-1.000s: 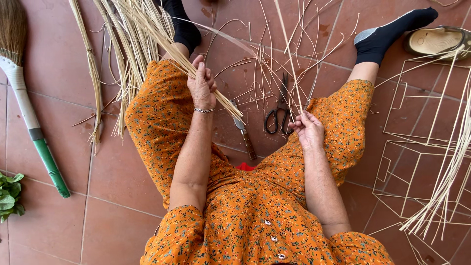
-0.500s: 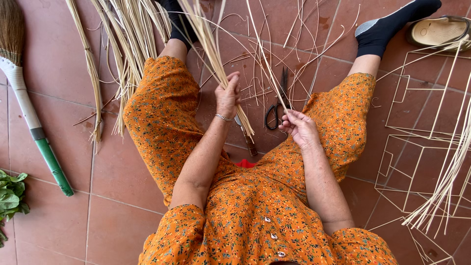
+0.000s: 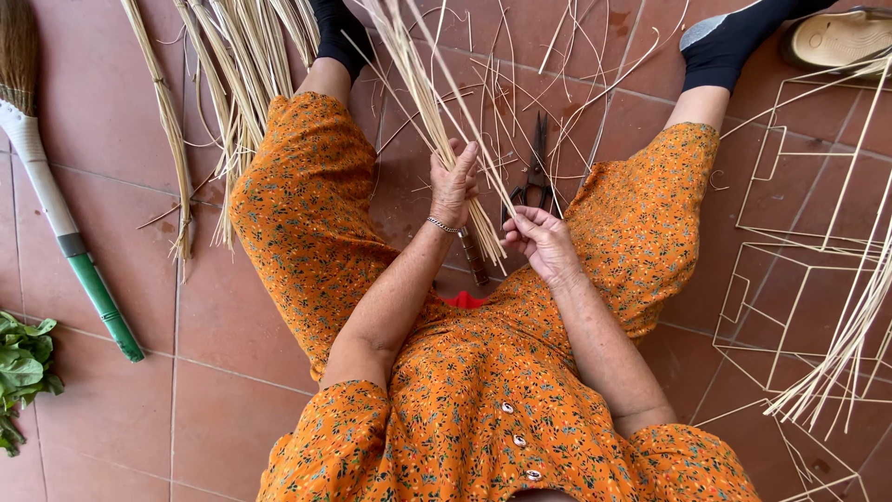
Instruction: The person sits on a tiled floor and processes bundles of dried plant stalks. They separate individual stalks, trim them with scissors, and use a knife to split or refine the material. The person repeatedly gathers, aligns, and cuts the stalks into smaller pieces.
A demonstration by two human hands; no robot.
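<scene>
I sit on a tiled floor with my legs apart, wearing an orange flowered dress. My left hand (image 3: 453, 186) grips a bundle of pale straw stalks (image 3: 423, 84) that slants up and away between my knees. My right hand (image 3: 539, 240) sits just to the right of the bundle's lower end and pinches a single thin stalk (image 3: 465, 107) that runs up along it. A pair of dark scissors (image 3: 534, 177) lies on the floor just beyond my right hand. A brown knife handle (image 3: 475, 258) pokes out below the bundle.
More straw bundles (image 3: 237, 84) lie at the upper left. A broom with a green and white handle (image 3: 65, 242) rests at far left, green leaves (image 3: 20, 372) below it. Thin wire frames (image 3: 799, 279) and loose straw (image 3: 850, 344) fill the right. A sandal (image 3: 836, 39) lies top right.
My left hand has carried the straw bundle from over my left knee to the middle between my legs. My right hand has stayed near the scissors and now pinches one stalk.
</scene>
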